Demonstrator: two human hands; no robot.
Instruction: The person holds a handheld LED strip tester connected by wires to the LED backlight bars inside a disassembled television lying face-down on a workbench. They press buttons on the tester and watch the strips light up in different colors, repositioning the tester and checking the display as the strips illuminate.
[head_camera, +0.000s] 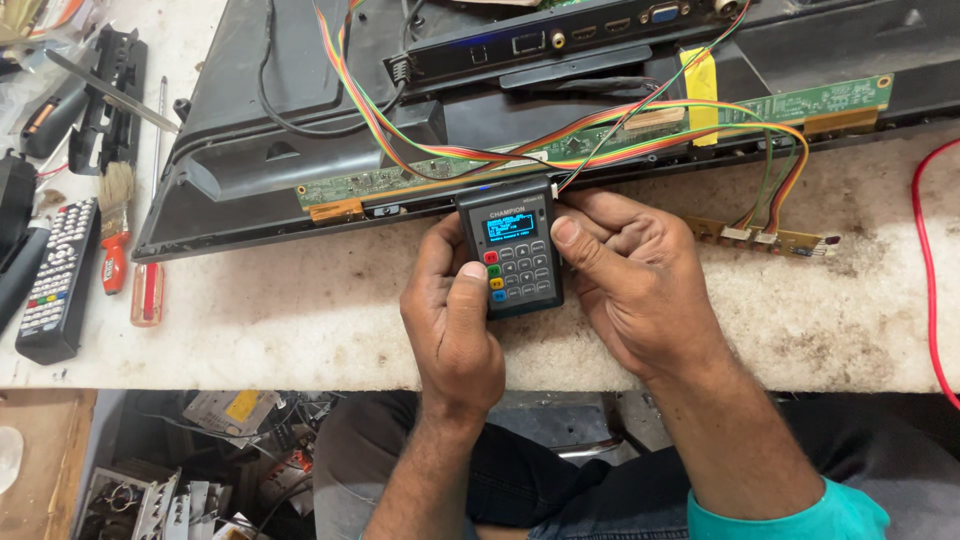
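Risk sits mostly in the wiring here. A small dark tester (511, 247) with a lit blue screen and a keypad is held over the bench (300, 310), just at 6 o'clock of the long green board (560, 150) along the edge of an opened television (300, 90). The left hand (455, 310) is wrapped round the tester's left side, fingers closed on it and the thumb laid on the coloured keys; the right hand (625, 280) is closed on its right side, thumb pressed to the upper right edge by the screen. A striped ribbon cable (370, 110) is seen to run from 12 o'clock down to the tester's top, and a second bundle (780, 170) loops at 3 o'clock to a small strip board (770, 240) lying on the bench. If the tester is pulled toward 6 o'clock, the ribbon could be tugged taut and its plug worked loose, or the green board could be strained. A wrong key could be struck, since the thumb covers several small buttons at once. The strip board lies bare on the gritty surface and could be shorted or dragged by its wires. A red wire (925, 260) at 3 o'clock, a screwdriver (148, 290), a brush (115, 225) and a remote (58, 280) at 9 o'clock lie well apart and look unlikely to be disturbed.
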